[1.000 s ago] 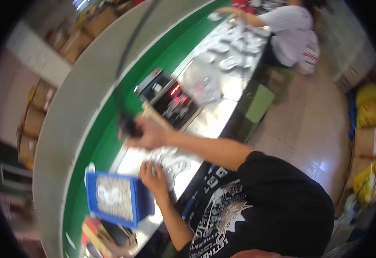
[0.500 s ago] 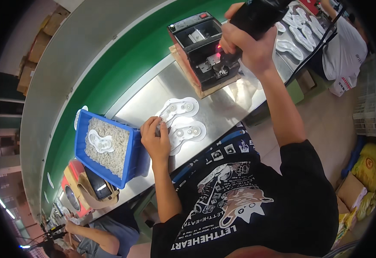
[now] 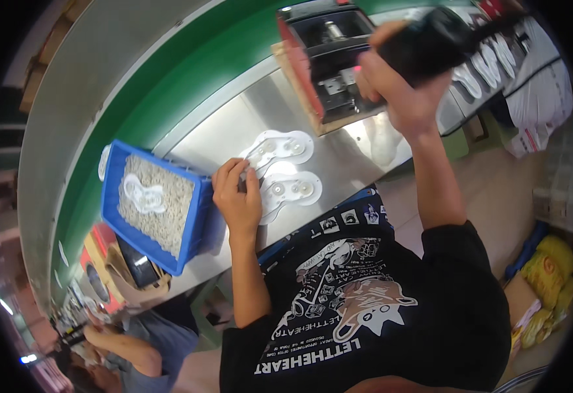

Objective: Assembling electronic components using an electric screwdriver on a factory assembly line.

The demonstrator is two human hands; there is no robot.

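Two white plastic plates (image 3: 280,169) with round sockets lie on the steel worktop (image 3: 221,134), close to its near edge. The left hand (image 3: 237,196) presses flat on their left ends, fingers spread. The right hand (image 3: 401,88) is raised over the worktop's right part, fist clenched around a black power tool (image 3: 430,40), beside a black-and-red machine (image 3: 326,59). A blue tray (image 3: 150,204) of pale small parts sits at the left, overhanging the near edge. Beyond runs a green belt (image 3: 168,92).
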